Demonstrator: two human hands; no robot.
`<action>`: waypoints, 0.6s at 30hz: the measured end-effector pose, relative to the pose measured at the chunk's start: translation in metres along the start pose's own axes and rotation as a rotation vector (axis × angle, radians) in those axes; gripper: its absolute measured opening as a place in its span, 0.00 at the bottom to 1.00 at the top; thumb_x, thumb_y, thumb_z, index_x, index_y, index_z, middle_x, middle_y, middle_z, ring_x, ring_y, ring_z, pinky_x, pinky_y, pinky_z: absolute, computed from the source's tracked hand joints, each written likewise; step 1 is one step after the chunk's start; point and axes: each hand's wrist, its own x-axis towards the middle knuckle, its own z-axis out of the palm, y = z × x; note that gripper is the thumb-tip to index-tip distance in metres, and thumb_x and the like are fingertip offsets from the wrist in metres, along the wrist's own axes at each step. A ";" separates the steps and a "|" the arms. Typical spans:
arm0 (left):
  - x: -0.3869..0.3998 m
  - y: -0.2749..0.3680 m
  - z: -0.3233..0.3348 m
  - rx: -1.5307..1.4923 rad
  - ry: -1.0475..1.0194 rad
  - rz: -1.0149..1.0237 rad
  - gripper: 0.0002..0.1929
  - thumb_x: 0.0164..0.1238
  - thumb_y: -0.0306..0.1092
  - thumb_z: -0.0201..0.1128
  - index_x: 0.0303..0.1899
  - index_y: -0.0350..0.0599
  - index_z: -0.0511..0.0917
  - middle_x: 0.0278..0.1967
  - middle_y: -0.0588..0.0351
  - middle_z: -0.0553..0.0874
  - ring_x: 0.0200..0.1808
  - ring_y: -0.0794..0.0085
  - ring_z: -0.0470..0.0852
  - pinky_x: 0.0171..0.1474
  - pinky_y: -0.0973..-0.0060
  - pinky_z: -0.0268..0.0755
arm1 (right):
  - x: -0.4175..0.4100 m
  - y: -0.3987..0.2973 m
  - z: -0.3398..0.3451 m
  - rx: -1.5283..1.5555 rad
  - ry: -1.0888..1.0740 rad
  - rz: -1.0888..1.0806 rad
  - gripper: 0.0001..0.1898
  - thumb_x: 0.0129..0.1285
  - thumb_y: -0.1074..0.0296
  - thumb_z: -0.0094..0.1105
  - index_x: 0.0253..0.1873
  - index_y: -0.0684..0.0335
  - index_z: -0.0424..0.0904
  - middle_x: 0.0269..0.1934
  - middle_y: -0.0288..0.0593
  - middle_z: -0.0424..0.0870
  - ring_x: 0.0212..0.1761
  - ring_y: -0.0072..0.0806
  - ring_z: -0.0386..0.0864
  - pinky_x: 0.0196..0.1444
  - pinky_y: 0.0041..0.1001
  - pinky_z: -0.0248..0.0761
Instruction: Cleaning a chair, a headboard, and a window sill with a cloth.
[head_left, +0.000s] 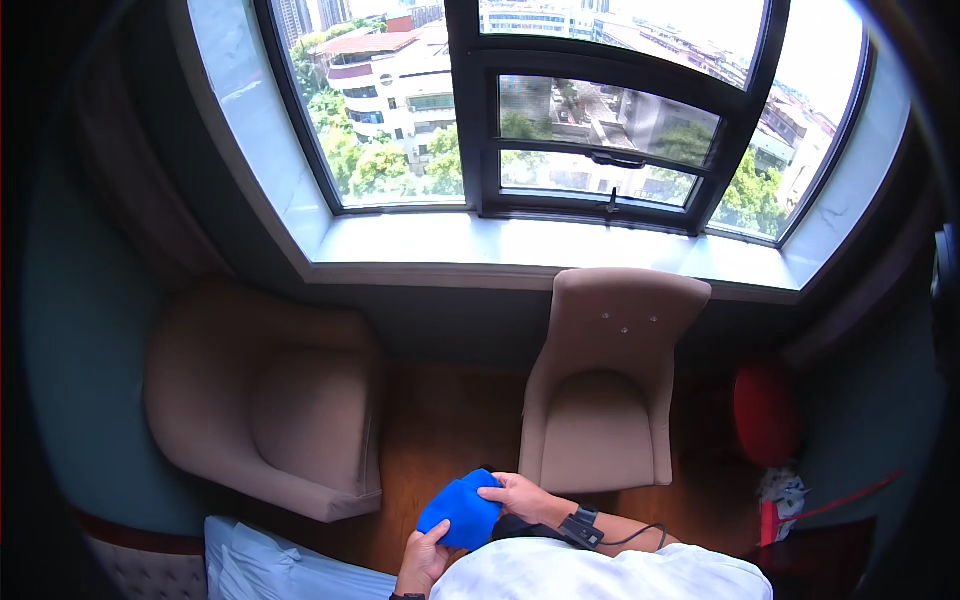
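Observation:
A folded piece of bright blue cloth (461, 512) is held between both hands in front of the white shirt. My left hand (427, 553) grips its lower left edge, thumb on top. The upper right edge is pinched by my right hand (520, 498), with the thumb lying over the cloth. The fingers beneath the cloth are hidden on both sides. A black device with a cable (583, 528) is strapped to the right wrist, and part of a dark band shows at the left wrist.
A beige armchair (311, 420) stands at the left, a beige high-backed chair (598, 442) ahead. Behind them is a white windowsill (517, 244) under a dark-framed window. White bedding (259, 562) lies at the lower left. A round red object (765, 416) is at the right.

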 end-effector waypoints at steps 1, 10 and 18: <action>0.004 0.006 -0.005 0.022 0.035 0.029 0.31 0.71 0.27 0.71 0.73 0.39 0.69 0.66 0.44 0.81 0.66 0.49 0.80 0.68 0.43 0.75 | 0.010 0.000 0.000 -0.037 -0.001 0.037 0.27 0.78 0.55 0.64 0.72 0.66 0.73 0.61 0.49 0.84 0.58 0.38 0.83 0.59 0.38 0.82; 0.119 0.116 0.033 0.231 0.210 0.094 0.29 0.70 0.22 0.69 0.70 0.36 0.70 0.62 0.45 0.83 0.65 0.56 0.82 0.67 0.52 0.78 | 0.130 -0.075 -0.045 -0.166 0.091 -0.073 0.20 0.76 0.63 0.64 0.64 0.69 0.77 0.50 0.46 0.87 0.47 0.31 0.85 0.47 0.31 0.83; 0.239 0.313 0.232 0.384 0.057 0.696 0.38 0.70 0.19 0.68 0.78 0.34 0.58 0.70 0.40 0.74 0.64 0.62 0.82 0.60 0.67 0.83 | 0.204 -0.300 -0.098 -0.436 0.605 -0.657 0.18 0.74 0.64 0.63 0.60 0.71 0.76 0.51 0.54 0.85 0.53 0.43 0.85 0.55 0.40 0.80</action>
